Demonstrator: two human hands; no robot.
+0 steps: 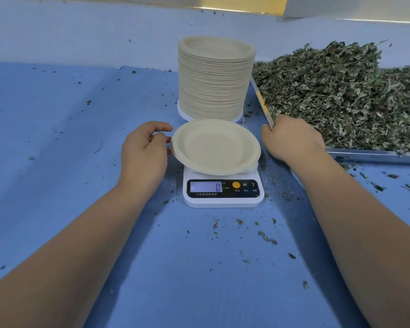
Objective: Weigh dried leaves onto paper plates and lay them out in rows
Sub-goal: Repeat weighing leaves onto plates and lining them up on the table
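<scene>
1. An empty paper plate [214,147] sits on a white scale [223,201] mid-worktop and looks slightly tilted. The scale's display [206,187] reads 0.
2. The left hand [143,150] is at the plate's left rim, its fingers [162,138] loosely curled. One fingertip touches the rim from below and the thumb is above, clear of the rim. Cannot tell if it is a real pinch.
3. The right hand [294,140] lies over the near-left corner of the metal tray [365,155]. Its fingers are curled under and hidden. Cannot tell if they grip the rim, grip the leaves or hold nothing.
4. Dried leaves [329,91] are heaped in the tray, right of the scale.
5. A tall stack of plates [214,81] stands just behind the scale on a white round base [182,113], touching the tray's left edge.
6. The blue worktop [57,138] has loose leaf bits [266,236] scattered on it, mostly near the scale and tray.
</scene>
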